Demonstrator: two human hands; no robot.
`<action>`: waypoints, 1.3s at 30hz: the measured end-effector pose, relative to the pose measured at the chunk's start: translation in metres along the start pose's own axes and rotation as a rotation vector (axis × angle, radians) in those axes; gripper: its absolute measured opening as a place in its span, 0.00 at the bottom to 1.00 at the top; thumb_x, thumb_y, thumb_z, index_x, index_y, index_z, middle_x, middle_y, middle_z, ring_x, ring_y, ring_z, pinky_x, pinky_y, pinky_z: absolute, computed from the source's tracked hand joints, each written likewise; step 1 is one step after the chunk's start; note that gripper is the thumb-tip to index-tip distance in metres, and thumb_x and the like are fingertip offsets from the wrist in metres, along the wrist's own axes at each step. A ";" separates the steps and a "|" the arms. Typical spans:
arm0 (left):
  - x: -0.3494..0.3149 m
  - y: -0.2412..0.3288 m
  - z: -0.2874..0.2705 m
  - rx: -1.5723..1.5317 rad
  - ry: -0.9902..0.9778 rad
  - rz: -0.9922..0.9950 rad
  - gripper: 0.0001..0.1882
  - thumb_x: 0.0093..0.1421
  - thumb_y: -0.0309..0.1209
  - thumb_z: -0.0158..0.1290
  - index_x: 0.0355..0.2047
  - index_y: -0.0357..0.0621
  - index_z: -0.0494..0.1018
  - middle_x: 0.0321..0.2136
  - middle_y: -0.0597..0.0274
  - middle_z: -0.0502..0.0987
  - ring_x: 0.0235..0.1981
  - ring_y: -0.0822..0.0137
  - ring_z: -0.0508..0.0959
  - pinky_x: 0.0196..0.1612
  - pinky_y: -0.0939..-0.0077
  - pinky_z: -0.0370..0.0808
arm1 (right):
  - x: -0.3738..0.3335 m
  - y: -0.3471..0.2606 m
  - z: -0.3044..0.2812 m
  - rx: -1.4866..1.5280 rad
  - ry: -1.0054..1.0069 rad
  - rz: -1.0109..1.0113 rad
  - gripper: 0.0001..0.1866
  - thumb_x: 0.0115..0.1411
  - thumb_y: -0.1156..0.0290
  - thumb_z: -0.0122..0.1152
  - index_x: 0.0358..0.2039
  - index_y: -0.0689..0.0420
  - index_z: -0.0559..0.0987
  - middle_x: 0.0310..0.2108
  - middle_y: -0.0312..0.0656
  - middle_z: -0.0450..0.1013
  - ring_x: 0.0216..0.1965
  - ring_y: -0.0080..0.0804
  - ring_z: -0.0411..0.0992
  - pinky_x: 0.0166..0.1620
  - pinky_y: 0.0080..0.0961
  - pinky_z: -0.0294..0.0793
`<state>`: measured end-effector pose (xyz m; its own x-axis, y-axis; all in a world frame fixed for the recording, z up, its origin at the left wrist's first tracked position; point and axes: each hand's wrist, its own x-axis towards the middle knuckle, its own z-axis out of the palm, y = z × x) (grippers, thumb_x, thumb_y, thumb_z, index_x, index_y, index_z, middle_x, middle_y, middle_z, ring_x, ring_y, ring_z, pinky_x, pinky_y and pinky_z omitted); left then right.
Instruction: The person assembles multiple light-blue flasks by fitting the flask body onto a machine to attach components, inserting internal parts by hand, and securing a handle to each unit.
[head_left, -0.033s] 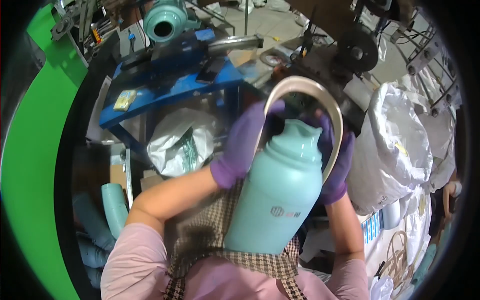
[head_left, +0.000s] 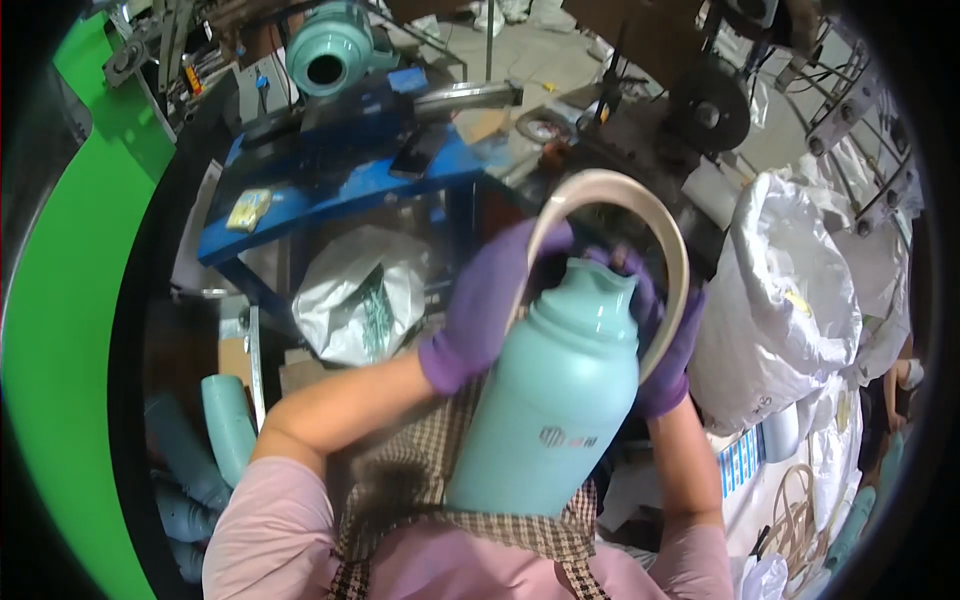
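Observation:
A mint-green thermos jug [head_left: 550, 400] stands tilted against my chest and checked apron, its spout end pointing away from me. A beige looped carry handle [head_left: 597, 187] arches around its neck. Gloved in purple, my left hand [head_left: 480, 315] is closed at the left side of the handle, with its fingertips partly hidden behind the loop. My right hand [head_left: 675, 345], in a matching glove, grips the jug from the right side of the neck. Its fingers bend in behind the spout, and the handle covers part of them.
A blue metal bench [head_left: 330, 215] holds a phone [head_left: 420, 150] and a small yellow packet [head_left: 249, 208]. Beneath it sits a white sack [head_left: 350, 290] of green pieces. Green cylinders [head_left: 228, 425] lie lower left. Large white sacks [head_left: 780, 300] stand on the right, above beige handle loops [head_left: 790, 520].
The handle has come down slightly toward me. My right fingers have moved inward, closer to the spout. My left hand has shifted down a little.

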<state>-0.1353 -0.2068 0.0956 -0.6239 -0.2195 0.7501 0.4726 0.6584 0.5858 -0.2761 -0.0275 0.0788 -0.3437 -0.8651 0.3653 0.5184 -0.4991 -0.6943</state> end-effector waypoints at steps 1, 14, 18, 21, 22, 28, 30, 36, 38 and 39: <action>-0.010 0.010 0.002 -0.043 -0.041 -0.059 0.27 0.64 0.39 0.54 0.59 0.37 0.68 0.52 0.50 0.75 0.51 0.51 0.75 0.58 0.64 0.70 | -0.009 0.002 -0.021 -0.179 0.059 -0.008 0.35 0.68 0.46 0.51 0.65 0.58 0.65 0.65 0.47 0.63 0.66 0.39 0.61 0.69 0.36 0.56; 0.123 -0.073 -0.194 1.557 -0.228 0.325 0.36 0.45 0.40 0.65 0.58 0.70 0.72 0.65 0.53 0.64 0.65 0.40 0.63 0.63 0.39 0.63 | -0.284 -0.117 -0.050 -0.466 1.349 -1.024 0.28 0.71 0.59 0.49 0.66 0.60 0.65 0.64 0.48 0.65 0.63 0.43 0.65 0.68 0.40 0.63; 0.145 -0.118 -0.278 1.672 -0.295 -0.290 0.38 0.58 0.26 0.55 0.65 0.84 0.64 0.72 0.55 0.53 0.62 0.31 0.65 0.51 0.51 0.79 | -0.337 -0.140 -0.100 -1.138 1.563 -1.287 0.26 0.66 0.64 0.58 0.60 0.65 0.70 0.57 0.51 0.71 0.56 0.44 0.71 0.62 0.38 0.70; 0.133 -0.111 -0.257 1.687 -0.183 -0.221 0.34 0.58 0.22 0.52 0.61 0.78 0.69 0.70 0.55 0.57 0.57 0.33 0.70 0.47 0.53 0.82 | -0.392 -0.197 -0.155 -1.303 1.784 -1.256 0.26 0.65 0.62 0.61 0.57 0.67 0.72 0.55 0.53 0.73 0.54 0.46 0.73 0.60 0.38 0.71; 0.125 -0.099 -0.242 1.614 -0.119 -0.053 0.34 0.56 0.23 0.56 0.61 0.73 0.69 0.68 0.55 0.59 0.54 0.35 0.71 0.46 0.52 0.81 | -0.417 -0.225 -0.166 -1.390 1.851 -1.232 0.27 0.64 0.61 0.61 0.57 0.68 0.72 0.55 0.54 0.73 0.53 0.47 0.73 0.59 0.38 0.71; -0.017 -0.005 -0.238 0.953 0.304 0.012 0.39 0.53 0.24 0.61 0.66 0.46 0.62 0.68 0.48 0.61 0.66 0.51 0.66 0.65 0.61 0.65 | -0.455 -0.376 -0.157 -2.050 1.961 -0.902 0.29 0.66 0.58 0.59 0.57 0.69 0.70 0.54 0.56 0.73 0.54 0.49 0.73 0.60 0.37 0.71; -0.067 0.035 -0.227 0.517 0.584 -0.193 0.37 0.58 0.24 0.57 0.68 0.40 0.58 0.67 0.48 0.62 0.66 0.54 0.66 0.65 0.64 0.65 | -0.412 -0.363 -0.133 -0.834 1.400 -1.310 0.27 0.70 0.62 0.51 0.61 0.69 0.66 0.58 0.53 0.69 0.58 0.47 0.71 0.64 0.38 0.70; -0.168 0.008 -0.214 -0.768 0.843 -0.753 0.29 0.64 0.43 0.54 0.64 0.52 0.64 0.62 0.56 0.67 0.58 0.54 0.72 0.48 0.61 0.79 | -0.191 -0.152 -0.044 -1.637 1.064 -0.981 0.15 0.71 0.74 0.44 0.49 0.66 0.78 0.57 0.46 0.68 0.49 0.34 0.73 0.54 0.33 0.73; -0.145 -0.013 -0.170 -0.825 0.701 -0.803 0.30 0.62 0.42 0.58 0.63 0.51 0.64 0.62 0.55 0.66 0.59 0.53 0.71 0.51 0.60 0.78 | -0.145 -0.078 -0.011 -1.545 0.749 -0.869 0.11 0.60 0.76 0.49 0.38 0.63 0.79 0.40 0.41 0.78 0.41 0.31 0.74 0.51 0.29 0.72; -0.127 -0.020 -0.144 -0.794 0.611 -0.784 0.31 0.61 0.42 0.59 0.62 0.50 0.65 0.62 0.55 0.66 0.59 0.53 0.71 0.52 0.59 0.77 | -0.137 -0.053 -0.015 -1.662 0.539 -0.794 0.11 0.56 0.73 0.54 0.38 0.59 0.80 0.38 0.43 0.78 0.39 0.37 0.75 0.47 0.32 0.74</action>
<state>0.0246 -0.2959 0.0332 -0.6168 -0.7870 0.0153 0.4817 -0.3620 0.7981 -0.2681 0.1185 0.0561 -0.4295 -0.2290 0.8735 -0.9031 0.1112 -0.4149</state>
